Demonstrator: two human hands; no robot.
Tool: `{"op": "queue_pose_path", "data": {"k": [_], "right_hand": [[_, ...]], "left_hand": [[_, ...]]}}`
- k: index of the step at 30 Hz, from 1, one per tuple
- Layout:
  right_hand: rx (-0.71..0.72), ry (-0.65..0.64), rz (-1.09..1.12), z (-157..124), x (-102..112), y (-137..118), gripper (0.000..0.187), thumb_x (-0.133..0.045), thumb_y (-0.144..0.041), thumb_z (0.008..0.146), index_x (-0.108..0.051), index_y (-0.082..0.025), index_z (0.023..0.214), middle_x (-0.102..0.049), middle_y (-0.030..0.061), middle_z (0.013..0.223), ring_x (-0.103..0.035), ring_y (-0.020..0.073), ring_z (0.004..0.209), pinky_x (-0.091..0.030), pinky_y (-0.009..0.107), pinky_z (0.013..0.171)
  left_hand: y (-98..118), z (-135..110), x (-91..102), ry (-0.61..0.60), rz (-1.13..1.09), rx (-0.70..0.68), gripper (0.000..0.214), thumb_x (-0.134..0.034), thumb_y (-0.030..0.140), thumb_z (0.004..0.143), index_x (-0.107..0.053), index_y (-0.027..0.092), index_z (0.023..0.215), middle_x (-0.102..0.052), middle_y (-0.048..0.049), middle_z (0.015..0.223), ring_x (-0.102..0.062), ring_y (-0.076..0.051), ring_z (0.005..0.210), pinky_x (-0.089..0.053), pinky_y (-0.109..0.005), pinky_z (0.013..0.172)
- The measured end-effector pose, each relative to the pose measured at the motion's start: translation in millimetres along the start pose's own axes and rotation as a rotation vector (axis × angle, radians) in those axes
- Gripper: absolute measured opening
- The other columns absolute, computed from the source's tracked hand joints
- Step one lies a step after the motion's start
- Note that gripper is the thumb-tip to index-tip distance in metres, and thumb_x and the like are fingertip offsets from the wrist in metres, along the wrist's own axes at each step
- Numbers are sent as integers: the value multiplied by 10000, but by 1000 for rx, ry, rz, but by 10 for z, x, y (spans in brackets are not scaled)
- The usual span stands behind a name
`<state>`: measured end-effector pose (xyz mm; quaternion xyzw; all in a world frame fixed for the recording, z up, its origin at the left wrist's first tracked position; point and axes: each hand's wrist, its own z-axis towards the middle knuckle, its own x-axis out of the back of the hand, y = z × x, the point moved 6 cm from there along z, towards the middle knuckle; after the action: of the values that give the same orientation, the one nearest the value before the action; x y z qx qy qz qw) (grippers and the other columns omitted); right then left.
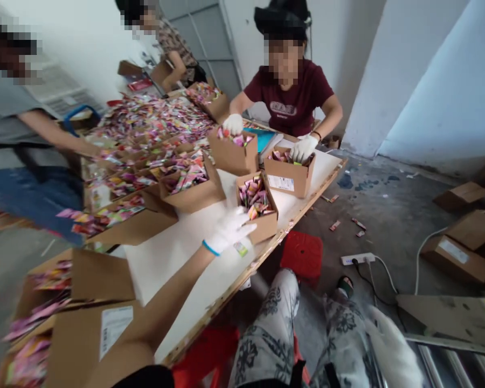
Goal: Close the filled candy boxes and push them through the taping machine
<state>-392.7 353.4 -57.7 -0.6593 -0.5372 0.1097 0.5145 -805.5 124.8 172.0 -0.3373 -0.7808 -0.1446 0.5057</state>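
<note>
My left hand [228, 231], in a white glove with a blue cuff, reaches over the white table [161, 269]. Its fingers are stretched out beside the near corner of a small cardboard box [262, 229] filled with small pink and purple packets [254, 196]. Whether the fingertips touch the box is unclear. One greenish packet [240, 248] lies on the tabletop just below that hand. My right hand [394, 347], also white-gloved, hangs low beside my right leg, away from the table. Motion blurs its fingers, and I see no object in it.
Across the table a person's gloved hands rest in two packet-filled boxes [286, 180]. More boxes [91, 334] stand at left, near a large packet heap [153, 118]. A red stool [302, 256], power strip [358, 260] and metal rollers [455, 364] lie below and right.
</note>
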Motion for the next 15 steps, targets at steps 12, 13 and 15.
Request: {"op": "queue_pose_path", "data": {"k": [12, 13, 15], "right_hand": [[741, -470, -265, -491, -1866, -4119, 539, -690, -553, 883, -615, -214, 1296, -691, 118, 1120, -693, 284, 900, -549, 404, 782], [740, -475, -364, -517, -1917, -4120, 424, -669, -504, 911, -650, -199, 1204, -694, 111, 1037, -690, 277, 847, -531, 392, 745], [766, -475, -455, -557, -1950, -4055, 241, -620, -397, 954, -677, -182, 1046, -686, 102, 960, -681, 258, 818, -497, 360, 724]], "left_hand": [[-508, -1988, -62, 937, -776, 536, 577, -509, 459, 970, -384, 217, 1478, -552, -130, 1374, -651, -212, 1094, -541, -379, 1005], [-683, -2055, -160, 993, -834, 710, 587, -465, 471, 985, -339, 220, 1501, -529, -131, 1402, -649, -203, 1116, -531, -368, 1023], [-1007, -2067, -378, 925, -951, 994, 588, -358, 517, 1008, -327, 203, 1505, -531, -149, 1396, -660, -207, 1122, -542, -366, 1002]]}}
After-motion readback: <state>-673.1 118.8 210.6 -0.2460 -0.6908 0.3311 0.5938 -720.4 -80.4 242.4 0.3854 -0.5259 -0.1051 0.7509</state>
